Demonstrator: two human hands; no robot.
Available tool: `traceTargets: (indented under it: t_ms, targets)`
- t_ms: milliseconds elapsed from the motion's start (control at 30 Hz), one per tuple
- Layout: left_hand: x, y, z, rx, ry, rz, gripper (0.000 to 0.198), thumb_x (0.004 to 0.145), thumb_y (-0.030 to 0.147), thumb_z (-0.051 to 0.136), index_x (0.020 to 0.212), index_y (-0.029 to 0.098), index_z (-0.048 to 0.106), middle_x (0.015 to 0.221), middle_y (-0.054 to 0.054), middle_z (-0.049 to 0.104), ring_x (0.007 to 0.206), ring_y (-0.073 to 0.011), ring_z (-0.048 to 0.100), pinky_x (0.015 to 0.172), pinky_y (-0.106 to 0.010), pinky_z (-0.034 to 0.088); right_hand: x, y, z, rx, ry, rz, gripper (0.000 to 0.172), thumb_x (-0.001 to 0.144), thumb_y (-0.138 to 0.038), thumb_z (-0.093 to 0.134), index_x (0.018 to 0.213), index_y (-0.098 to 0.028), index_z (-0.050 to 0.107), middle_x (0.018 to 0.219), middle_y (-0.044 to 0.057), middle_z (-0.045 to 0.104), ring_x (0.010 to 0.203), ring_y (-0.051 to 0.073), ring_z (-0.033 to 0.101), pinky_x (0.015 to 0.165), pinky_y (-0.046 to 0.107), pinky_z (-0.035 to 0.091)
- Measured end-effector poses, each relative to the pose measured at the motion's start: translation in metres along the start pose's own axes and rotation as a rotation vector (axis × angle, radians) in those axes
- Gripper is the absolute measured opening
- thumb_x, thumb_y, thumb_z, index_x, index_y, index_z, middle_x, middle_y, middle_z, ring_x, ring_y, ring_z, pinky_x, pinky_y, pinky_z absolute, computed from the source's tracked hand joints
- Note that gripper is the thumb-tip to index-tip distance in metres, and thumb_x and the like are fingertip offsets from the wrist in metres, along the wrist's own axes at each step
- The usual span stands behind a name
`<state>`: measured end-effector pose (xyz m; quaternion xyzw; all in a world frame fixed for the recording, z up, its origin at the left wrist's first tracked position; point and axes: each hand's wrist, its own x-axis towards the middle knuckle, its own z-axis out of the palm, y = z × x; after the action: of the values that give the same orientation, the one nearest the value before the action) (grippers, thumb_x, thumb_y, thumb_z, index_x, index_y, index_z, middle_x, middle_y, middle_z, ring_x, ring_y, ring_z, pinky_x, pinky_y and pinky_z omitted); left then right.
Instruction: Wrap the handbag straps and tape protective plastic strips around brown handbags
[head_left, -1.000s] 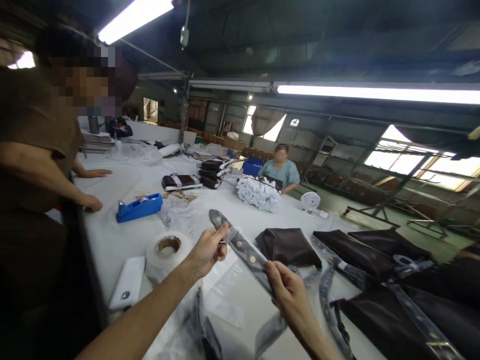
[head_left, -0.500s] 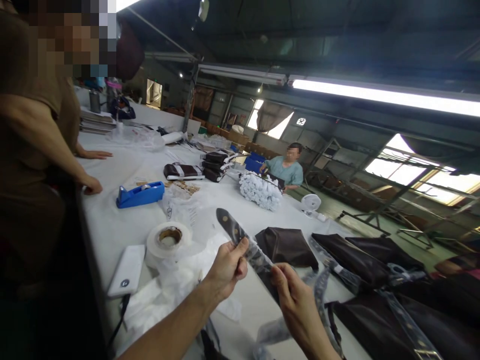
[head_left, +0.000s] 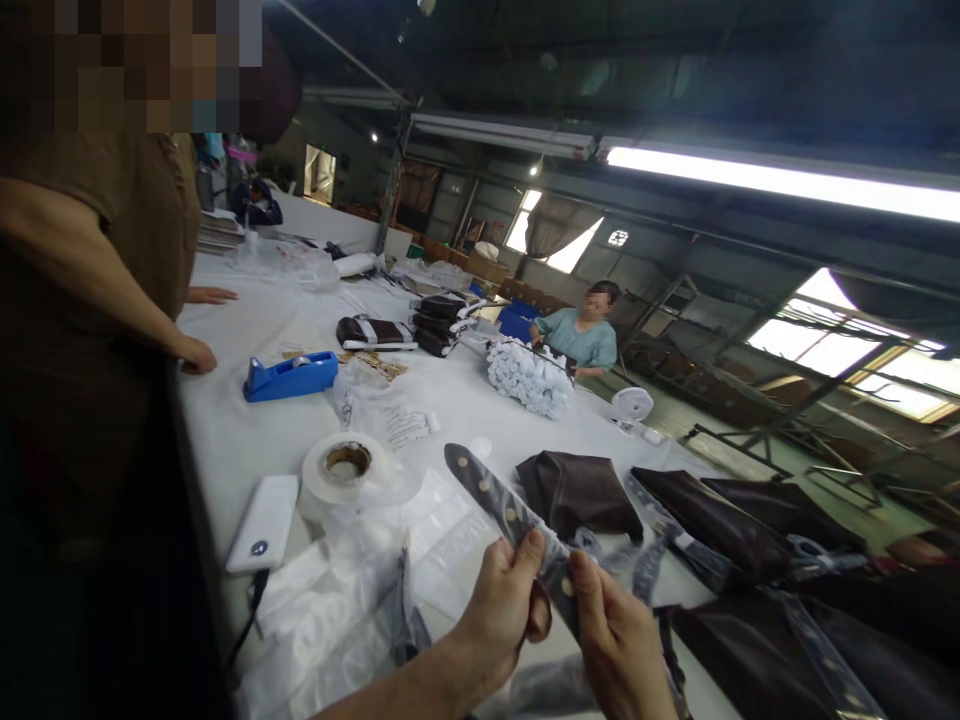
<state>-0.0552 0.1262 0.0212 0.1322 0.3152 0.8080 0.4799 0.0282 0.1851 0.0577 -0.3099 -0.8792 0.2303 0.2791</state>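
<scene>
Sliding along the dotted strap [head_left: 480,487], left hand [head_left: 501,605] joins right hand [head_left: 621,635] in pinching it, freeing its 11-o'clock end.

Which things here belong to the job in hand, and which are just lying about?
In the job:
strap, held by left hand and right hand
clear film on it
bags, probably

Apparently just lying about:
blue tape dispenser
white device
white bundle

Unclear: roll.
</scene>
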Motion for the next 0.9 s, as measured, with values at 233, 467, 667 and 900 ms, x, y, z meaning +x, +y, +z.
traceTargets:
  t_ms: [233,467,667,900]
  targets:
    - [0.001,0.0,-0.012,0.337,-0.066,0.026,0.065,0.073,0.077,0.051,0.045,0.019,0.044,0.028,0.004,0.034,0.024,-0.0051,0.026,0.03,-0.022,0.014,-0.004,0.012,-0.012,-0.079,-0.087,0.07,0.052,0.087,-0.068,0.031,0.083,-0.024,0.056,0.056,0.002,0.063,0.047,0.02,0.057,0.047,0.028,0.042]
    - [-0.013,-0.004,0.006,0.283,-0.186,-0.037,0.067,0.073,0.082,0.042,0.047,0.02,0.046,0.028,0.003,0.036,0.021,-0.0071,0.028,0.027,-0.022,0.014,-0.01,0.0,-0.019,-0.057,0.029,0.08,0.055,0.091,-0.064,0.024,0.097,-0.022,0.058,0.051,0.0,0.058,0.042,0.021,0.054,0.047,0.031,0.042]
    - [-0.014,-0.011,-0.004,0.431,-0.146,-0.028,0.076,0.075,0.083,0.033,0.04,0.018,0.048,0.026,0.001,0.035,0.02,-0.0062,0.027,0.028,-0.023,0.018,-0.004,-0.001,-0.015,-0.025,-0.162,0.051,0.052,0.091,-0.063,0.025,0.08,-0.023,0.058,0.058,0.001,0.061,0.053,0.019,0.059,0.054,0.029,0.045]
    - [-0.018,-0.007,-0.006,0.517,-0.32,-0.08,0.069,0.078,0.078,0.038,0.05,0.017,0.052,0.039,-0.001,0.047,0.028,-0.0109,0.043,0.029,-0.022,0.03,0.022,-0.014,-0.02,0.104,-0.301,0.041,0.046,0.084,-0.063,0.046,0.069,-0.02,0.054,0.064,0.001,0.06,0.063,0.017,0.058,0.057,0.026,0.047]
